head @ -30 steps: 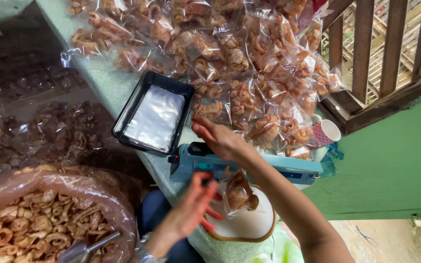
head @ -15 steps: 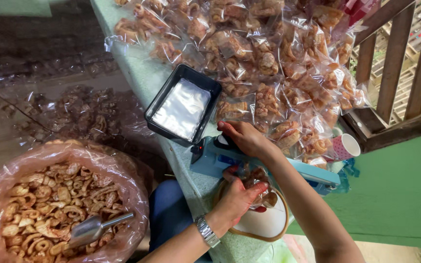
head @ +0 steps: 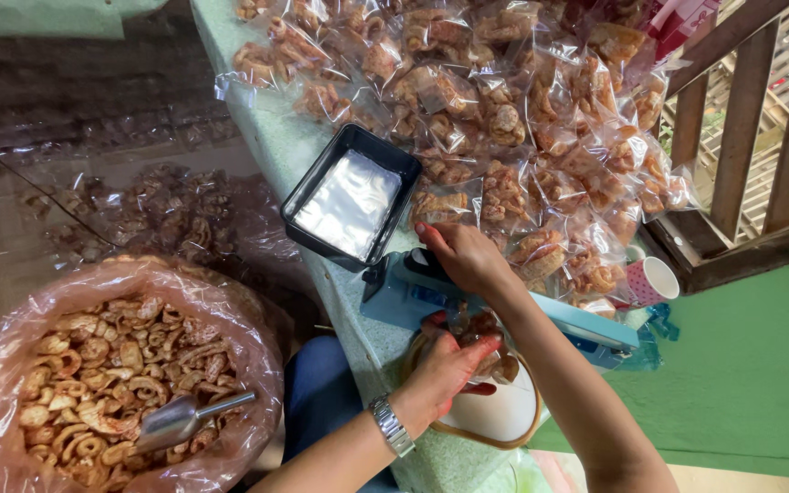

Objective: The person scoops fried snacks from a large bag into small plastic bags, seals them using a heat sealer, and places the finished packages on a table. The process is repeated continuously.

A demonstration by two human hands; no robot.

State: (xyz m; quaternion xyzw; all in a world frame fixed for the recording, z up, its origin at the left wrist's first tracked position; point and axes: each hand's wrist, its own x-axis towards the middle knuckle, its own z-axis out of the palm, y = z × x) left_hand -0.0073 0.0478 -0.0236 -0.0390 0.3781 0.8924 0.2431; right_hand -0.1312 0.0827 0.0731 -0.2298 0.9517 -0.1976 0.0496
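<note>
Your right hand (head: 468, 257) now presses the light-blue plastic heat sealer (head: 504, 306) shut; your left hand (head: 449, 365), moved closer, grips the clear snack-filled bag (head: 481, 327) fed beneath its bar.

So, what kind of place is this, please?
Probably a small home workshop for packing fried snacks. Many sealed clear bags of snacks are heaped on the green table, a big plastic sack of loose snacks holds a metal scoop, and a blue heat sealer sits under the right hand.
</note>
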